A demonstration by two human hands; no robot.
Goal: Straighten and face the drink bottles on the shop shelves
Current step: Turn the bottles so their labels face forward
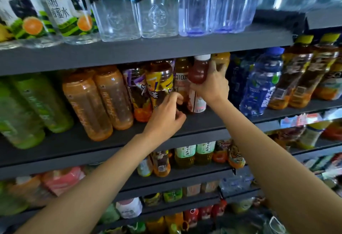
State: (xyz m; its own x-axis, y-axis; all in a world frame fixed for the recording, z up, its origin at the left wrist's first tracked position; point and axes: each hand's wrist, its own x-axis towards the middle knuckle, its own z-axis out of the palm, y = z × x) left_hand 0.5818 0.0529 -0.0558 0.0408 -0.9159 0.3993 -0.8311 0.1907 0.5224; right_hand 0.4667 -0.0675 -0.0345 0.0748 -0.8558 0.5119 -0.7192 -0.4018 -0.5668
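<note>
a dark grey shop shelf unit (129, 52) fills the whole view, with several boards stacked one above another and packed with drinks. the top board carries clear water bottles (212, 7) in the middle and bottles with orange-slice labels (29, 11) at the left. the middle board (185, 122) holds, from the left, green bottles (27, 107), two orange bottles (98, 100), brown tea bottles, a blue bottle (262, 83) and more tea bottles with yellow caps (303, 74) at the right. lower boards show smaller bottles, among them green-labelled tea (194, 152), all somewhat blurred. the red drink bottle (199, 83) stands near the middle of the middle board, upright or nearly so; it has a white cap, red liquid in its upper half and a pale pink label with a barcode near its foot. the right hand (211, 83) grasps this bottle, fingers curled round its body just below the shoulder. just to its left stands a tea bottle with a yellow and purple label (160, 83). the left hand (166, 117) reaches to the lower part of that tea bottle, fingers bent and touching its label, but whether they truly grip it cannot be told. both bare forearms rise from the bottom edge toward the middle board.
</note>
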